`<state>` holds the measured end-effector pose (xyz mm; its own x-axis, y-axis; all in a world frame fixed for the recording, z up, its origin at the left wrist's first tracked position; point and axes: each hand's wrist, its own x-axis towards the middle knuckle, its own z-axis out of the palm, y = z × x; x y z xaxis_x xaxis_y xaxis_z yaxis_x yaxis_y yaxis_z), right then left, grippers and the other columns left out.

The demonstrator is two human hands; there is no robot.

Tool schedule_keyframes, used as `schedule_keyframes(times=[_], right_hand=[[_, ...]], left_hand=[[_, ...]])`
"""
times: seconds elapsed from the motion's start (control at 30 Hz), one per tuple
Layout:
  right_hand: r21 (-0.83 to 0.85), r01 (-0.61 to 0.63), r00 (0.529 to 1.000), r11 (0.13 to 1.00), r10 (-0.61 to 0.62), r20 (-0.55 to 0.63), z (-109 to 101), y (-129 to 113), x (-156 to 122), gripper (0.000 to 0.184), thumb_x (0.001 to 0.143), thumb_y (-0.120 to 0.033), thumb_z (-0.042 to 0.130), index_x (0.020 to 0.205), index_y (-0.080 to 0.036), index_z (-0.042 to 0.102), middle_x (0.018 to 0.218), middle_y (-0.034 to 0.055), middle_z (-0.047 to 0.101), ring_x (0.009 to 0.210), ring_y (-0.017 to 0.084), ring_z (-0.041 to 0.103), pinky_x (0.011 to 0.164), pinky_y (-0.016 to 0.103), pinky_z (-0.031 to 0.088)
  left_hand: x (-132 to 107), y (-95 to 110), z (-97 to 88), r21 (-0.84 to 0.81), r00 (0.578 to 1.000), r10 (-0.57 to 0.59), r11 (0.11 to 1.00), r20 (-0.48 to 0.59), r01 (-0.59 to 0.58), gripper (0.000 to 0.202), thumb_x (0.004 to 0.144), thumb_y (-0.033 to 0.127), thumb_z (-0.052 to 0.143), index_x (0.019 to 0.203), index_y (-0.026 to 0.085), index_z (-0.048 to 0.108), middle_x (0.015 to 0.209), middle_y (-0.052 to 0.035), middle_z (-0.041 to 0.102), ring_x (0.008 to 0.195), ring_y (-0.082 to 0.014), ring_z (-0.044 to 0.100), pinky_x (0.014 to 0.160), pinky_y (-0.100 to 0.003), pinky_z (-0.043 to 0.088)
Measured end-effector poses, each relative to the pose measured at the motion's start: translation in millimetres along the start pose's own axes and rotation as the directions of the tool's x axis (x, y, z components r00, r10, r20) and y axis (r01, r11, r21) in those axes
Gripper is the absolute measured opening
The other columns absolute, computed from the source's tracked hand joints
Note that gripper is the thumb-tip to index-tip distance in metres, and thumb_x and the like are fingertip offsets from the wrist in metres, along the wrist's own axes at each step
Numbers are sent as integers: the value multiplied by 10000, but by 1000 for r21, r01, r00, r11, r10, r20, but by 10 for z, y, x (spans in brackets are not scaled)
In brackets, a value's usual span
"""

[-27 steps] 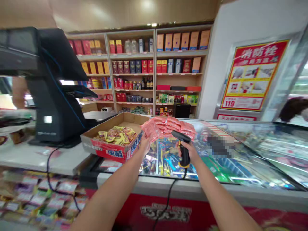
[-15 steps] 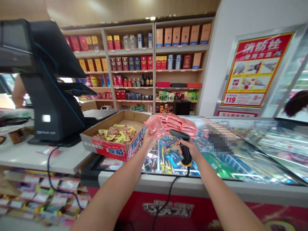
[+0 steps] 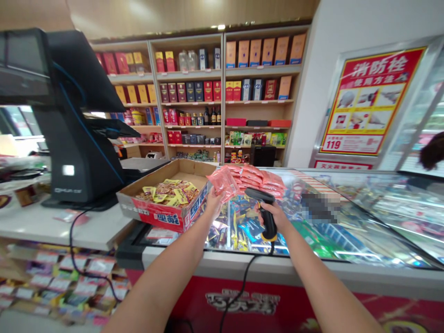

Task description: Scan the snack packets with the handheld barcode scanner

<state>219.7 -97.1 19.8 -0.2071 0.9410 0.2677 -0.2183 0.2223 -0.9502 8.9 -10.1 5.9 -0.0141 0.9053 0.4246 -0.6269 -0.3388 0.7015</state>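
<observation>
Pinched in my left hand (image 3: 214,201) is a pink plastic packet (image 3: 225,183), held up above the glass top of the freezer. My right hand (image 3: 272,216) is wrapped round the handle of a black barcode scanner (image 3: 265,210), its head tipped toward the packet but apart from it. The scanner's cord (image 3: 243,289) hangs down over the freezer's front. Just behind both hands lies a pile of similar pink packets (image 3: 255,175). To the left of my left hand stands an open cardboard box (image 3: 130,203) with small yellow-and-brown snack packets (image 3: 169,192) inside.
A black checkout terminal (image 3: 79,152) stands on the white counter (image 3: 100,226) at left. The chest freezer (image 3: 364,270) stretches right, with bagged goods under its glass. Shelves of boxed bottles (image 3: 222,71) line the back wall. At the far right, part of a person's head (image 3: 432,150) shows.
Both hands hold almost the same place, with the packet and scanner barely shifted. The view has moved very slightly. An arm behind the terminal at far left is out of sight now.
</observation>
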Motion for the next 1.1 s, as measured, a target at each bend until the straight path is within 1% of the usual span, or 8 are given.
schedule_keyframes(times=[0.27,0.43,0.53,0.6,0.7,0.83,1.0,1.1], right_hand=[[-8,-12,1000,1000,12,-7,-11,11,-13,284,740,-434,621,741,-150,612,437,8,578,337,134,527,357,229,397],[79,81,995,994,-76,-62,5,-15,-18,279,727,-430,640,764,-157,598,462,9,603,332,128,522,349,226,389],[158,136,983,978,-114,-141,-99,-132,7,290,735,-457,628,793,-175,587,454,-12,584,343,127,516,354,229,408],[184,161,974,970,-127,-187,-257,-291,44,309,746,-489,608,794,-184,580,446,-20,565,348,131,509,350,237,413],[181,237,953,954,-193,-234,-573,-592,132,326,747,-514,590,816,-196,582,483,-24,560,380,128,513,356,234,416],[195,358,904,913,-286,-319,-949,-811,261,316,721,-520,607,792,-213,577,532,-24,559,388,115,493,366,237,413],[264,430,856,863,-297,-424,-1230,-631,308,311,685,-504,650,768,-211,581,661,-3,617,411,100,490,377,240,408],[289,444,852,848,-300,-428,-1328,-516,291,307,692,-497,660,782,-214,582,704,-1,629,433,98,502,402,244,422]], left_hand=[[38,2,-39,21,998,54,998,-24,-53,509,523,288,837,956,212,581,976,-26,684,832,-138,646,830,-307,497],[-18,49,-41,45,1000,-31,999,-5,31,532,499,269,850,965,182,608,908,-43,706,779,-160,663,797,-319,511],[-53,90,3,74,998,-62,995,6,61,536,486,250,856,965,167,629,899,-52,712,763,-168,666,783,-321,513],[-25,105,88,100,997,-79,992,18,77,518,493,266,855,952,153,642,890,-61,712,759,-172,666,784,-331,513],[146,89,347,164,994,-95,983,53,85,484,528,297,831,947,144,642,855,-60,702,728,-173,661,760,-341,518],[567,-12,912,320,998,-27,947,61,6,381,595,266,764,936,164,626,783,-42,678,701,-179,648,690,-321,518],[1059,-294,1605,496,993,99,860,68,-120,437,612,109,699,1033,183,613,830,-39,668,716,-171,624,679,-275,496],[1182,-528,1783,669,994,49,736,99,-103,414,640,60,639,1031,197,629,762,-33,650,707,-196,619,745,-328,494]])
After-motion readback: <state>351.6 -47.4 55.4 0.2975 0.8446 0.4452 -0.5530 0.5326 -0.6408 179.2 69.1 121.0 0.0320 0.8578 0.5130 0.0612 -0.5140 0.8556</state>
